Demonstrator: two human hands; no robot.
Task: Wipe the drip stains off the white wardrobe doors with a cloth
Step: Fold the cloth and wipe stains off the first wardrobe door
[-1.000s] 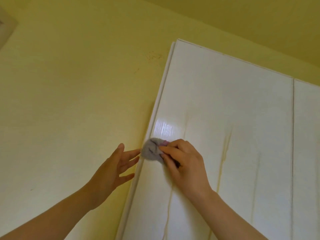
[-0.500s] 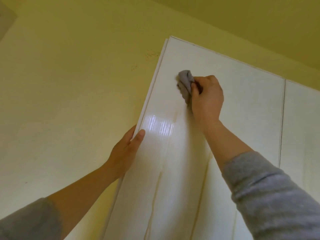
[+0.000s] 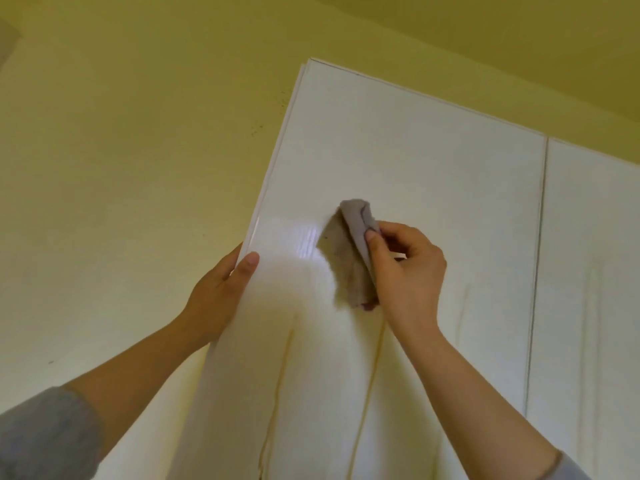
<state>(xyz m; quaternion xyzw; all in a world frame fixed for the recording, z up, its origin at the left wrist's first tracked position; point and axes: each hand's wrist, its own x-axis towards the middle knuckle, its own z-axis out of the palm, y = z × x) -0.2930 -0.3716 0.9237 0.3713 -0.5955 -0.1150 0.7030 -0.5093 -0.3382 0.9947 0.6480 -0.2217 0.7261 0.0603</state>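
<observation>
Seen from below, a glossy white wardrobe door (image 3: pixel 433 161) stands against a yellow wall (image 3: pixel 121 168), under a yellow ceiling (image 3: pixel 519 29). The person's right hand (image 3: pixel 408 271) pinches a folded grey cloth (image 3: pixel 360 230) between thumb and curled fingers, pressing it flat to the middle of the door's upper half; the shiny panel mirrors the cloth just to its left. The left hand (image 3: pixel 221 292) grips the door's left edge, with the thumb on the front face and the fingers wrapped out of sight behind. Two yellowish drip stains (image 3: pixel 281 375) run down the panel below the hands, one under each. A narrow seam separates this door from a second door (image 3: pixel 595 271) on the right, which carries fainter streaks. A grey sleeve (image 3: pixel 41 431) covers the left forearm.
</observation>
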